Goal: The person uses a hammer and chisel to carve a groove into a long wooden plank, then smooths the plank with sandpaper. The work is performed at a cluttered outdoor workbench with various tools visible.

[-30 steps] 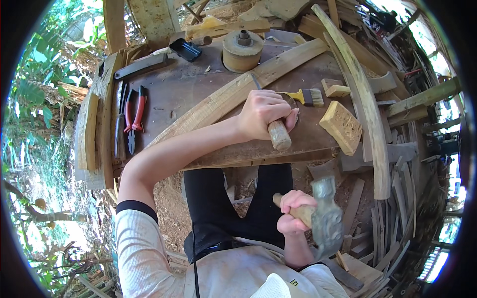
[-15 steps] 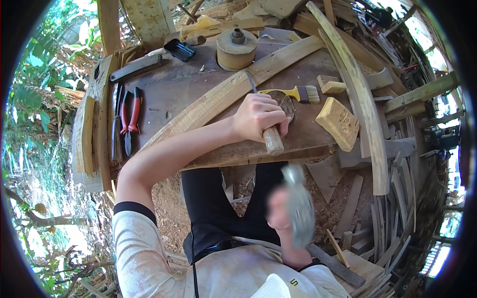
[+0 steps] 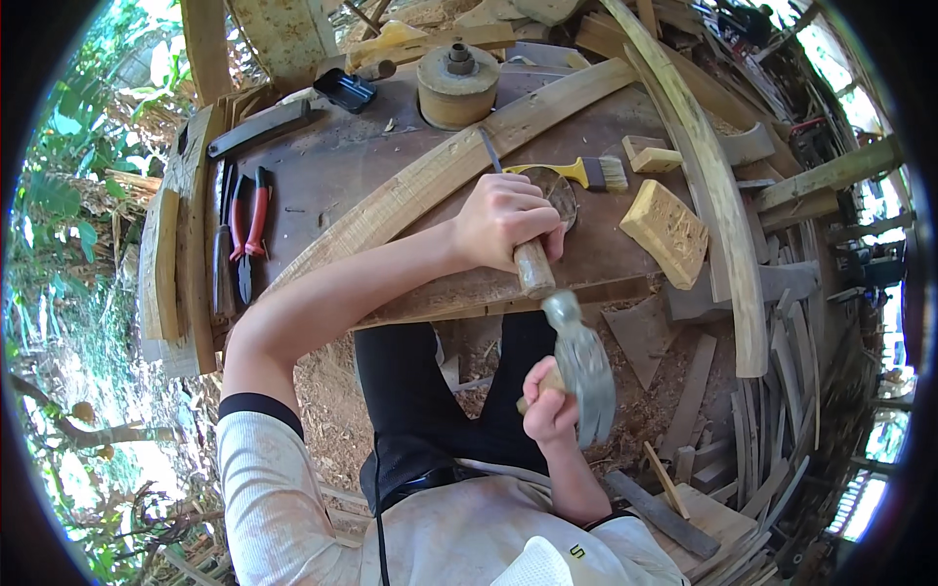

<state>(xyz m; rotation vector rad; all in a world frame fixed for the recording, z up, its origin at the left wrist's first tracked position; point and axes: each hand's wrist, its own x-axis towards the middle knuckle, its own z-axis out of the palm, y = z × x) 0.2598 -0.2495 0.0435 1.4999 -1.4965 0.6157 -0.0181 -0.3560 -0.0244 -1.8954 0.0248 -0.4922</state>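
My left hand (image 3: pixel 510 220) is wrapped round the wooden handle of a chisel (image 3: pixel 533 271). Its thin metal blade reaches away from me to the edge of a long wooden board (image 3: pixel 410 195) lying aslant on the workbench. My right hand (image 3: pixel 550 402) grips a claw hammer (image 3: pixel 578 356) by its wooden handle, in front of the bench. The hammer's striking face is at or very close to the butt of the chisel; I cannot tell whether they touch. Beside my left hand, a round, dark, glassy-looking disc (image 3: pixel 559 195) lies partly hidden.
On the workbench (image 3: pixel 332 200) are red-handled pliers (image 3: pixel 252 234), a yellow paintbrush (image 3: pixel 586 173), a wooden block (image 3: pixel 666 232), a round pot-like thing (image 3: pixel 457 93) and a small black tray (image 3: pixel 345 90). A long curved wooden strip (image 3: pixel 718 176) stands at the right, beside heaped offcuts (image 3: pixel 772 430).
My right hand has brought the hammer up and away from me, closer to the chisel's butt. The hammer was blurred before and is sharper now. My left hand keeps its hold.
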